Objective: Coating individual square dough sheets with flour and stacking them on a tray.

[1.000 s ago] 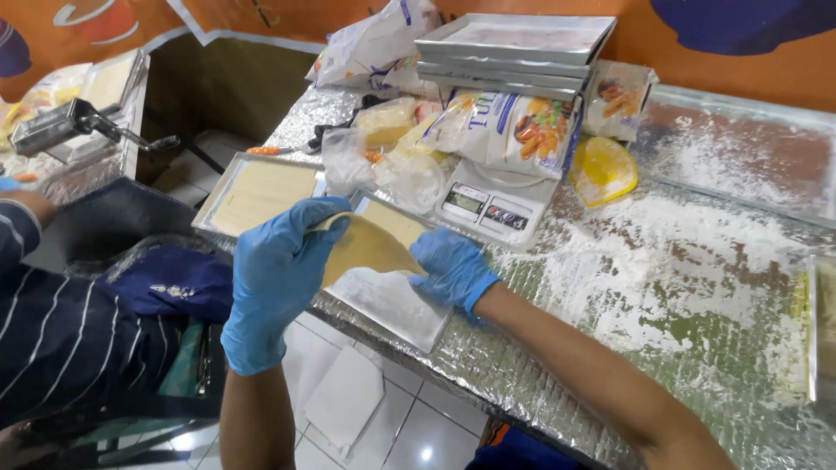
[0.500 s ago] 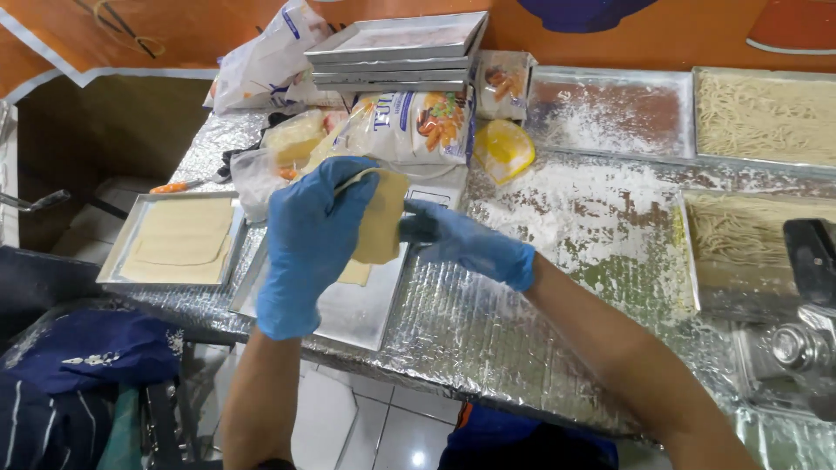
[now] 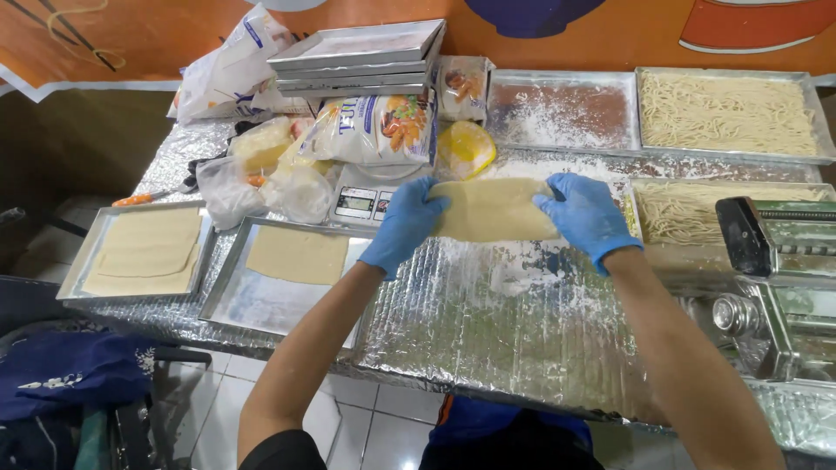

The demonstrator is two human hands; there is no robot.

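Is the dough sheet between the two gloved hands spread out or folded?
Spread out: the dough sheet hangs flat above the table, left hand and right hand gripping opposite ends.

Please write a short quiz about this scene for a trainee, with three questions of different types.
1. True or false: both hands hold the dough sheet above the table.
2. What colour are the gloves on the left hand and right hand?
3. The pasta machine stands: A) left of the sheet, B) right of the sheet, C) on the tray stack.

Key: 1 true; 2 blue; 3 B.
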